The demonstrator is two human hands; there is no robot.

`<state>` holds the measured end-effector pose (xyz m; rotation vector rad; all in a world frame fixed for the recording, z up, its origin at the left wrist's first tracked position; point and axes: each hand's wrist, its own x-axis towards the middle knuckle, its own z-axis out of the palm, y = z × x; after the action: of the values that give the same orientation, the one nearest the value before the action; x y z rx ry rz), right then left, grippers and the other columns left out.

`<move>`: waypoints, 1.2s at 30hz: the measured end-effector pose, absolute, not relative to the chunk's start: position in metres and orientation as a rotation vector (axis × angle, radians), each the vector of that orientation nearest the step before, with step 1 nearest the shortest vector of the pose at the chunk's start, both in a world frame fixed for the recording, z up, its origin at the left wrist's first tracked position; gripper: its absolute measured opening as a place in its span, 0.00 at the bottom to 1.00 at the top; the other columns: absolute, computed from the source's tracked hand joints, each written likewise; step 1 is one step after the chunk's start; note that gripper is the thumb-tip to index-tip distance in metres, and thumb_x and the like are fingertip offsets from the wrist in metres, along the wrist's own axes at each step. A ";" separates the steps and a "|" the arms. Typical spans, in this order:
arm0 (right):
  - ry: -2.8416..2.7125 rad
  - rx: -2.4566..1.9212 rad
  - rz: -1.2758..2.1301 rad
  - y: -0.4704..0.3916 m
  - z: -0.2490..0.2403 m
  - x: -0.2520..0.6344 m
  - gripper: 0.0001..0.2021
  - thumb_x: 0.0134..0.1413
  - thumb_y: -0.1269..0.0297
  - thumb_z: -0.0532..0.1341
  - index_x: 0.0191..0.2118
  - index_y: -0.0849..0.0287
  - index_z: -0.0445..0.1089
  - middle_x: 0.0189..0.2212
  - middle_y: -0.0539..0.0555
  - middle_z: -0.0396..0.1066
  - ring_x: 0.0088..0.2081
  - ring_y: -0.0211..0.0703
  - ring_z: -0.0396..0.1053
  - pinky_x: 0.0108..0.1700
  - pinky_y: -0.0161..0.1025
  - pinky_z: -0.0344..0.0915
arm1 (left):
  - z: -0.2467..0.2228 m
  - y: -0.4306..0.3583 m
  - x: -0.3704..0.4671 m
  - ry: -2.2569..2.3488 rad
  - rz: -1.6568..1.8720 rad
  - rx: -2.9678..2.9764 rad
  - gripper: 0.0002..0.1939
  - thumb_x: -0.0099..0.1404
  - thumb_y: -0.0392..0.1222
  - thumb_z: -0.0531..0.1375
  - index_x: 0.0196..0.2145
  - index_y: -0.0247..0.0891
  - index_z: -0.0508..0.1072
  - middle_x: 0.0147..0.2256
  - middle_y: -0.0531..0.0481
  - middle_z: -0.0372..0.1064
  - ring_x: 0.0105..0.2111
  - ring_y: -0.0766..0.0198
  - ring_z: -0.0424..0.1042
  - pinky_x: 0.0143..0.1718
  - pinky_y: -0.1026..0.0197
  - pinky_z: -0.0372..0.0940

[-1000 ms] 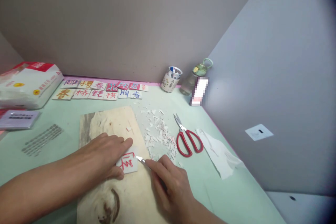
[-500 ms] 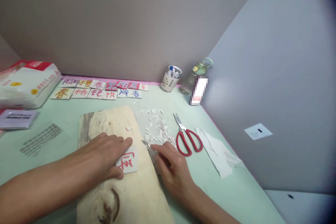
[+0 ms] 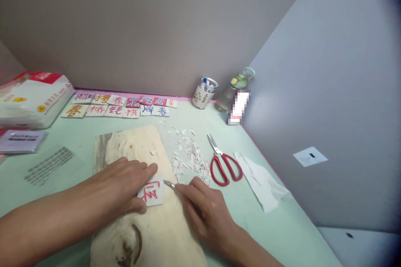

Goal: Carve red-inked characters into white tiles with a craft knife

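Observation:
A white square piece (image 3: pixel 156 197) with a red painted character lies flat on the wooden board (image 3: pixel 156 233). My left hand (image 3: pixel 125 183) is closed over its left part, thumb at the lower edge and fingers at the upper one, hiding that side. A slim metal craft knife (image 3: pixel 171 185) is pinched in my right hand (image 3: pixel 206 208), its blade tip at the piece's right edge near the upper corner. Most of the knife's handle is hidden by the fingers. A small white chip (image 3: pixel 153 153) rests on the board above the piece.
White shavings (image 3: pixel 189 150) are scattered right of the board. Beyond them lie red-handled scissors (image 3: pixel 221 158) and a crumpled tissue (image 3: pixel 263 187). Painted character tiles (image 3: pixel 115 110) stand in two rows at the back. A can (image 3: pixel 203 94) and green bottle (image 3: pixel 224 98) are near the wall.
My right hand has moved the craft knife left and slightly down, from the board's right edge to the white piece's edge. The left hand and the piece have stayed put.

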<state>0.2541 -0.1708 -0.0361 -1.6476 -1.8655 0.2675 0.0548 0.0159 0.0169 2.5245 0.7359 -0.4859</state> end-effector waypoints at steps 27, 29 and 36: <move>-1.975 -1.689 0.081 -0.166 -0.037 0.245 0.17 0.74 0.73 0.54 0.55 0.59 0.79 0.33 0.53 0.71 0.27 0.41 0.67 0.27 0.39 0.57 | 0.015 0.015 0.056 0.717 -0.611 2.557 0.17 0.71 0.41 0.69 0.56 0.43 0.79 0.56 0.40 0.81 0.57 0.39 0.78 0.60 0.44 0.68; -1.997 -1.706 0.009 -0.163 -0.039 0.242 0.17 0.72 0.74 0.54 0.53 0.59 0.78 0.32 0.53 0.71 0.27 0.41 0.65 0.27 0.40 0.55 | 0.009 0.017 0.051 0.700 -0.555 2.548 0.16 0.70 0.41 0.68 0.55 0.44 0.79 0.55 0.41 0.81 0.56 0.39 0.78 0.59 0.44 0.68; -1.867 -1.729 0.045 -0.152 -0.040 0.254 0.16 0.74 0.74 0.54 0.52 0.58 0.79 0.34 0.53 0.72 0.29 0.41 0.69 0.28 0.37 0.57 | -0.014 0.023 0.042 0.676 -0.350 2.550 0.16 0.66 0.42 0.69 0.51 0.48 0.78 0.49 0.47 0.81 0.51 0.42 0.78 0.55 0.47 0.67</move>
<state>0.2538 -0.1515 -0.0400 -1.7294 -1.8671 0.0450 0.0421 0.0227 -0.0143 2.5500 0.6763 -0.3501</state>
